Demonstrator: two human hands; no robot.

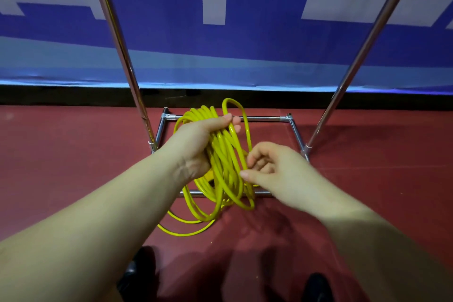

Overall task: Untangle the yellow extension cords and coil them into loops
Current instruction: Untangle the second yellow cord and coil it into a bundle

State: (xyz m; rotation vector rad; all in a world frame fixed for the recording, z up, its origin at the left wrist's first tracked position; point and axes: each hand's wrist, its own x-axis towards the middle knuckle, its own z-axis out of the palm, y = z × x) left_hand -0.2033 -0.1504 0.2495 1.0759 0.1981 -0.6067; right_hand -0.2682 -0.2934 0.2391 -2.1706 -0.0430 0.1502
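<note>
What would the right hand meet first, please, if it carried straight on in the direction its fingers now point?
Most likely the hanging loops of the yellow extension cord: the right hand points left at them, fingertips at or almost on the outermost strand. Depth is unclear.

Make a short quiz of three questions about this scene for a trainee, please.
1. True or false: the left hand grips a bundle of loops of the yellow cord.
2. What does the right hand do? A) rests on the floor B) reaches to one cord loop with curled fingers C) holds the metal rack
3. Fill in: part of the cord trails down on the red ____.

Key: 1 true. 2 B. 3 floor.
</note>
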